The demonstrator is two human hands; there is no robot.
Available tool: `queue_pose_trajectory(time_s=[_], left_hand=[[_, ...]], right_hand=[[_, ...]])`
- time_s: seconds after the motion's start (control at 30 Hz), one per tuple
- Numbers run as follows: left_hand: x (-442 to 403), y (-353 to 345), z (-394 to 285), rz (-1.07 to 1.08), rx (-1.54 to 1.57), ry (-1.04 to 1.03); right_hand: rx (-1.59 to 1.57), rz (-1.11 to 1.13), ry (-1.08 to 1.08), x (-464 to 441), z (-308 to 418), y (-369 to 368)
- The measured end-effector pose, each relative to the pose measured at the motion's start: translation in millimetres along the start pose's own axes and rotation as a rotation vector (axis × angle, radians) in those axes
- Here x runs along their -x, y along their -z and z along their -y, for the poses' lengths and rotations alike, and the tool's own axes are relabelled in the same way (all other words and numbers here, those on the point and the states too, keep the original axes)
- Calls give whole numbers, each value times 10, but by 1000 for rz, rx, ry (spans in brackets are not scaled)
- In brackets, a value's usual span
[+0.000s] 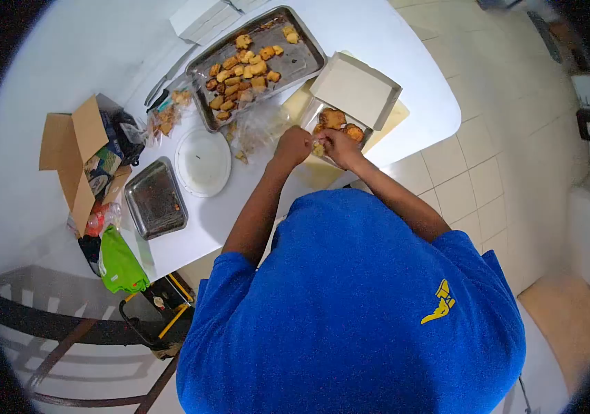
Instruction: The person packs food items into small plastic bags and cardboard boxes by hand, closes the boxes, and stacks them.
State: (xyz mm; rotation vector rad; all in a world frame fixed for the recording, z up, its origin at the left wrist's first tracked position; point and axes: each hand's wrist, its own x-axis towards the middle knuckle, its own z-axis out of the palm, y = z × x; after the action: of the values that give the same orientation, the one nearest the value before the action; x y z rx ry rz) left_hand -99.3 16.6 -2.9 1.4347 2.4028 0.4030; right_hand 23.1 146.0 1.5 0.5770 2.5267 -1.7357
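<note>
My left hand [294, 145] and my right hand [340, 148] are close together at the near edge of an open cardboard box [357, 90]. Both have closed fingers around a small clear plastic bag [318, 148] with something yellowish in it. Inside the box lie browned baked pieces [333, 119], partly behind my right hand. The box rests on a pale yellow board [393, 125], its lid tilted up on the far side. Left of my hands, crumpled clear plastic [259, 129] lies on the table, with some pieces in it.
A large metal tray [300, 61] of baked pieces stands at the back. To the left are a white round plate [202, 163], a smaller metal tray [155, 199], a bag of pieces [164, 121], a knife [171, 72] and an open carton [74, 148]. White boxes [204, 19] stand behind.
</note>
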Motion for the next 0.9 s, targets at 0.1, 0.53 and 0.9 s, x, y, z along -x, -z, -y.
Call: queue_pose_trajectory(time_s=[0.1, 0.53, 0.9], left_hand=[[35, 47, -20, 77, 31, -10], [63, 425, -158, -105, 368, 204], [199, 521, -227, 201, 1472, 620]], right_hand=[[-77, 36, -23, -29, -12, -15], [-738, 181, -251, -101, -2, 22], [-621, -41, -197, -52, 27, -81]])
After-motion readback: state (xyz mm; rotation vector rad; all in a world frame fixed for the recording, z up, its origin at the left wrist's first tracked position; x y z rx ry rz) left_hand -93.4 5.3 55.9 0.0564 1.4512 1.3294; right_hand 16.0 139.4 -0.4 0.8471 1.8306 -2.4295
